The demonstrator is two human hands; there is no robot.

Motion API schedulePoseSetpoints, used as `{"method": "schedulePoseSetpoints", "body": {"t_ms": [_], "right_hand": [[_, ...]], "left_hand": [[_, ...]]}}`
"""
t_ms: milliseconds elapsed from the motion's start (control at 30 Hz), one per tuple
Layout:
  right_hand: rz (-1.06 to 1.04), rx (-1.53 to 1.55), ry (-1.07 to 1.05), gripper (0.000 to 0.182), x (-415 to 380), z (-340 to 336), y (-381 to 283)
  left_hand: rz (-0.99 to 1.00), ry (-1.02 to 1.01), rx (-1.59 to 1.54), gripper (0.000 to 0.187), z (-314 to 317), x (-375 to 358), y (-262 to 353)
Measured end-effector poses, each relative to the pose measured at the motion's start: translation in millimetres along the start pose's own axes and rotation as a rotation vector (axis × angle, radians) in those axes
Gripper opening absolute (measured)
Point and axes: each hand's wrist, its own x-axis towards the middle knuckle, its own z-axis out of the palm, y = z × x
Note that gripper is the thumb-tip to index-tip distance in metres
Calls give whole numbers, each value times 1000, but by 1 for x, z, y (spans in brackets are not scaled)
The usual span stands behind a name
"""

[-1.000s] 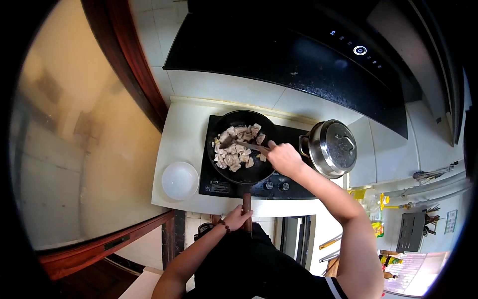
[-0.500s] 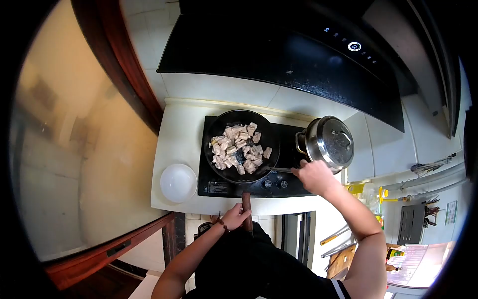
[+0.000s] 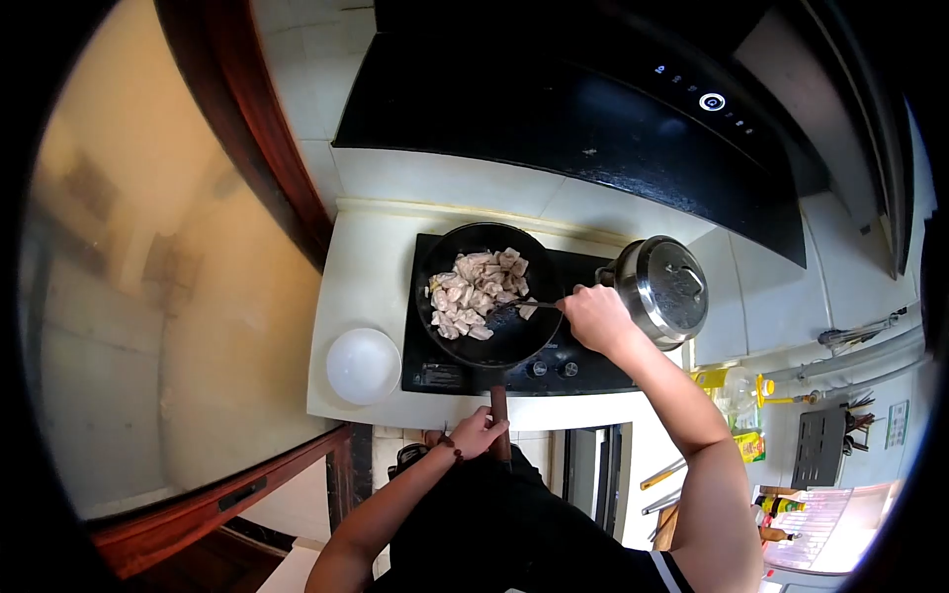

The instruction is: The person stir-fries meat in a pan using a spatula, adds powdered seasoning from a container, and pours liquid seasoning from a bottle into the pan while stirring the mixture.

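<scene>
Left hand (image 3: 477,435): fingers grasping the brown handle (image 3: 499,400) of the frying pan (image 3: 524,338)
Right hand (image 3: 594,318): fingers clenched on a spatula (image 3: 542,304)
Meat chunks (image 3: 473,285): inside the frying pan
Frying pan: on the cooktop (image 3: 603,375)

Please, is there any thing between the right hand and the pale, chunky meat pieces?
Nothing visible blocks it. Only the right rim of the round black pan lies between, and the slim dark spatula in the right hand crosses over it to the pale, chunky meat pieces.
</scene>
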Motion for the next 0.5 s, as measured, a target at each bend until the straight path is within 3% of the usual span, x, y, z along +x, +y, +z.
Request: {"method": "schedulePoseSetpoints", "body": {"t_ms": [200, 367, 500], "right_hand": [[73, 53, -32, 12, 20, -46, 21], [62, 75, 71, 14, 112, -28, 24], [-60, 57, -144, 23, 178, -26, 15]], "left_hand": [[42, -8, 43, 62, -1, 5, -9], [27, -12, 10, 58, 1, 7, -7], [7, 5, 73, 54, 0, 4, 0]]}}
